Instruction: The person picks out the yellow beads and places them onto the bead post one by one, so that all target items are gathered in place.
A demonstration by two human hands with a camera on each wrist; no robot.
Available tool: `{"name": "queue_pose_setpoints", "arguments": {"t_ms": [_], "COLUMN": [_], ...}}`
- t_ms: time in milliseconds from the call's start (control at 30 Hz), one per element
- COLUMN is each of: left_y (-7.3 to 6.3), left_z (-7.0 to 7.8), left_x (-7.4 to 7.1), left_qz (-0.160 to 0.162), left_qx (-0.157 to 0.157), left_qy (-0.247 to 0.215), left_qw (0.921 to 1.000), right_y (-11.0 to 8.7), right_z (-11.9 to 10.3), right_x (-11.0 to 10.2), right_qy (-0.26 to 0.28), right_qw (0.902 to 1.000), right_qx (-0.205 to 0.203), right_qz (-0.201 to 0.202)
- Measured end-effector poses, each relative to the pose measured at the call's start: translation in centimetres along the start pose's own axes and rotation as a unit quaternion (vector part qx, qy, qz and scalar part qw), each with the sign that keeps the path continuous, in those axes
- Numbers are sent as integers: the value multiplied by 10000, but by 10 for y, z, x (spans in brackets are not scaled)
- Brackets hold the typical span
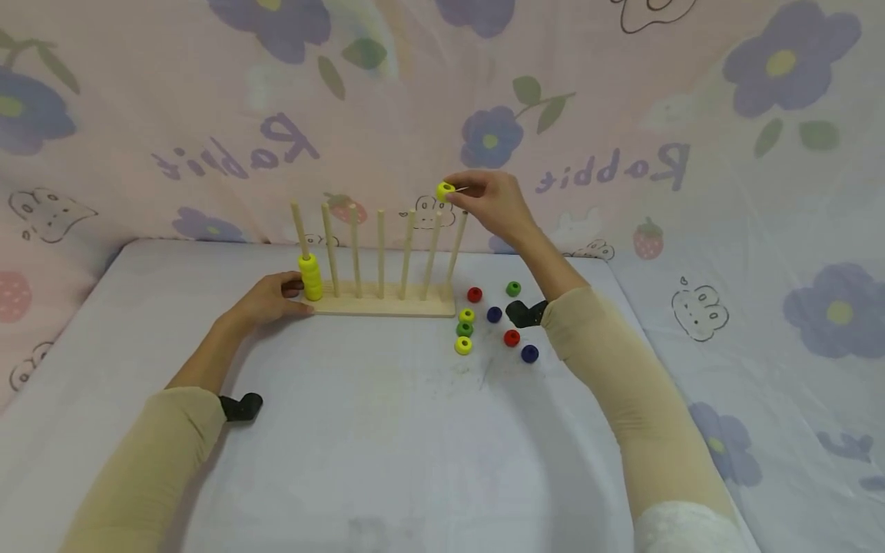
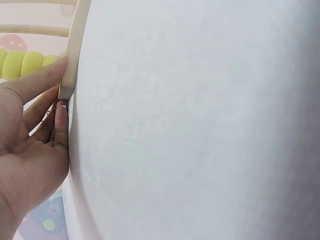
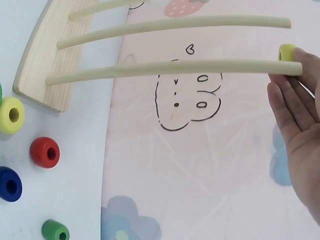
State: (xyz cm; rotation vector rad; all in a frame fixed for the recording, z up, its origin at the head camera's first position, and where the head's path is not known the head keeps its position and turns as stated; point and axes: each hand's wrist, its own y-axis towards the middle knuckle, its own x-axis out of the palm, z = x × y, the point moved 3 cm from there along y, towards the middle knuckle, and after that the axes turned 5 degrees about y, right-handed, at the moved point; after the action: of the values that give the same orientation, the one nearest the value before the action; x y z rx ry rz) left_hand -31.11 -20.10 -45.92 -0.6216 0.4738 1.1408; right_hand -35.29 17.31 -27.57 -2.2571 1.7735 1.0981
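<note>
Peg rack [image 1: 380, 306] runs left–right between the hands. Right hand [image 1: 494, 201], nearer the rightmost pegs [image 1: 455, 257], pinches a yellow bead [image 1: 440, 193] close by their tips; left hand [image 1: 268, 298], fingers curled, grips rack's left end.

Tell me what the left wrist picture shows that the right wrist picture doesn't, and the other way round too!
Only the left wrist view shows the left hand, its thumb against the end of the rack, and the stacked yellow beads.

Only the right wrist view shows the right hand pinching one yellow bead, plus a loose red bead, blue bead, second yellow bead and green bead.

Both show part of the wooden peg rack, the white tabletop and the flower-printed cloth.
</note>
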Motion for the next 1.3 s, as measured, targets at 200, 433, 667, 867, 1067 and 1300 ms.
{"name": "queue_pose_setpoints", "arguments": {"t_ms": [200,433,667,867,1067,1300], "left_y": [-1,-1,-1,-2,-1,-3], "left_z": [-2,-2,-1,0,0,-1], "left_x": [-1,1,0,0,0,1], "left_qz": [14,-10,23,33,20,13], "left_qx": [2,-3,27,28,16,2], "left_qy": [-43,-45,-57,23,65,63], "left_qw": [10000,10000,10000,10000,10000,10000], "right_y": [11,19,30,39,46,51], "right_z": [-17,-34,-50,-66,-78,-89], "right_x": [8,21,34,49,65,82], "right_qy": [125,203,178,268,107,122], "right_qw": [9997,9984,9967,9942,9910,9885], "right_qx": [-164,-342,-524,-643,-845,-973], "right_qz": [-155,-411,-601,-814,-1031,-1152]}}
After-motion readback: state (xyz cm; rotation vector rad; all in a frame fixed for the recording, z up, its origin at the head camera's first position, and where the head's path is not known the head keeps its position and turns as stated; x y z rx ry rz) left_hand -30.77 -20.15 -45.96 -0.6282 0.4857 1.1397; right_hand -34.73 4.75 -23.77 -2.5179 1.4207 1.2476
